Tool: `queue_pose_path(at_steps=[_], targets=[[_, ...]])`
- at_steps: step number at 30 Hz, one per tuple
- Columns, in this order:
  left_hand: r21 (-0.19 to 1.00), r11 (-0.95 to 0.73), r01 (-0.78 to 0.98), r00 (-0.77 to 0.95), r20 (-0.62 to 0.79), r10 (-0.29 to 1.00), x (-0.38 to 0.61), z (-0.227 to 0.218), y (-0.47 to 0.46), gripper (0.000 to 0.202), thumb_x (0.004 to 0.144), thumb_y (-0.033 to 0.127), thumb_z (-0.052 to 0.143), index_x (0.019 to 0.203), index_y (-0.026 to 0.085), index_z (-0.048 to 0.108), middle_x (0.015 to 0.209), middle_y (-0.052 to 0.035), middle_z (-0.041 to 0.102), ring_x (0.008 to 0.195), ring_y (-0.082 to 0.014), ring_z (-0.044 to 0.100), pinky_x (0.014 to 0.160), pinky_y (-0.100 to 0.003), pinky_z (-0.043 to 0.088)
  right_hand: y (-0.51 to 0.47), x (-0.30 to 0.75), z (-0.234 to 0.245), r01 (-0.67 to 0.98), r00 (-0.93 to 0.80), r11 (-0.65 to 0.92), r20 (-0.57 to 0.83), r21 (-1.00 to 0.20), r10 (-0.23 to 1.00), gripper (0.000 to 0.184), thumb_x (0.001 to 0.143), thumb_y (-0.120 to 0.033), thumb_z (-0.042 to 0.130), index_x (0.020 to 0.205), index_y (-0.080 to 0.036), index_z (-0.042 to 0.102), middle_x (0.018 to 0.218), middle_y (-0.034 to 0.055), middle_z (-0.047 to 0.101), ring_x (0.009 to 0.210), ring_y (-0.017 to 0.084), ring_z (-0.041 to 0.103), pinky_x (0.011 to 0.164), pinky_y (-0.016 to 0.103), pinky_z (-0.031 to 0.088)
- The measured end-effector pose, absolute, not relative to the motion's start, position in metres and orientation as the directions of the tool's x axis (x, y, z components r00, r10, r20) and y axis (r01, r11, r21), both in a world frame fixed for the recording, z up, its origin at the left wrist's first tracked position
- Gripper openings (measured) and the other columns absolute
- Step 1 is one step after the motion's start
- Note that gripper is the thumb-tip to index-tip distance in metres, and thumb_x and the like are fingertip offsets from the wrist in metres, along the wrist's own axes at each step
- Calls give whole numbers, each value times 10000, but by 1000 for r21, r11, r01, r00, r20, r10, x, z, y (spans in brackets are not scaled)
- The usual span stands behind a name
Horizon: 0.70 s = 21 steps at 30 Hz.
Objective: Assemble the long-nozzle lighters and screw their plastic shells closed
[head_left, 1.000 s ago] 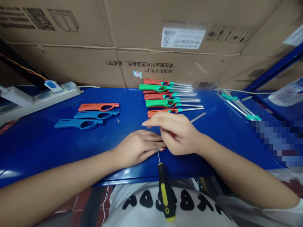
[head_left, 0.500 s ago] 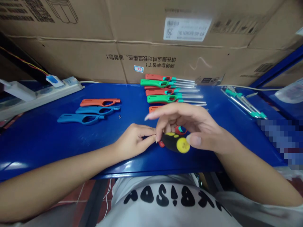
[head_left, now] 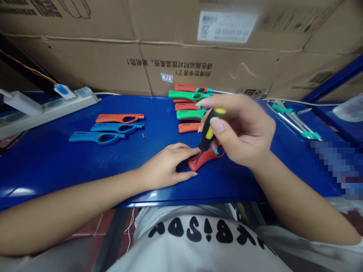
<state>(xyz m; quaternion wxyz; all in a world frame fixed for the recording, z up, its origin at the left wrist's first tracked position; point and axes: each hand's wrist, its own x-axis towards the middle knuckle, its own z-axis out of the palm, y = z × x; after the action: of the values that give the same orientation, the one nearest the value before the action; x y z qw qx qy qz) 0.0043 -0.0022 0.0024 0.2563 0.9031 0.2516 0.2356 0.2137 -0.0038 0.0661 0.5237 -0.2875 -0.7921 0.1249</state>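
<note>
My right hand [head_left: 241, 130] is closed round a black and yellow screwdriver [head_left: 209, 128], held almost upright with its tip on a red lighter body [head_left: 202, 158] lying on the blue table [head_left: 56, 162]. My left hand [head_left: 167, 166] rests flat beside that red body, thumb and forefinger on either side of its near end, steadying it. Behind my right hand lies a stack of assembled red and green lighters [head_left: 187, 102].
Three empty shells, one orange [head_left: 119, 118] and two blue [head_left: 113, 127], lie at the left. A tiny screw [head_left: 143, 135] sits near them. A white power strip [head_left: 48, 109] is far left, metal-tube parts [head_left: 295, 121] far right, cardboard boxes [head_left: 170, 45] behind.
My right hand picked the screwdriver up from the table's near edge, turned it upright and set its tip on the red lighter body. The left hand shifted slightly and holds the body.
</note>
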Motion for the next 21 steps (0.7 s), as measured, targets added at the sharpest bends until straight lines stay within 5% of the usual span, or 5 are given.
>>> queue_pose_path(at_steps=[8,21], targets=[[613,-724,316,774,275,570,4,8,0,344,868,203,698,1212,201,678,1161,-81,708,1111,-243,633,1022,-414,504,1,211,64,418,-340,885,868,-205,362,218,942,-185,586,1128,-252,677,1050,2,776,621,98,668,630,228,599],[582,-761,288,783,315,537,3,6,2,219,886,219,679,1104,203,693,1102,-68,713,1085,-239,627,999,-404,503,1,210,58,358,-310,894,870,-268,385,269,932,-159,598,1184,-212,673,1106,26,770,755,120,734,730,233,622]])
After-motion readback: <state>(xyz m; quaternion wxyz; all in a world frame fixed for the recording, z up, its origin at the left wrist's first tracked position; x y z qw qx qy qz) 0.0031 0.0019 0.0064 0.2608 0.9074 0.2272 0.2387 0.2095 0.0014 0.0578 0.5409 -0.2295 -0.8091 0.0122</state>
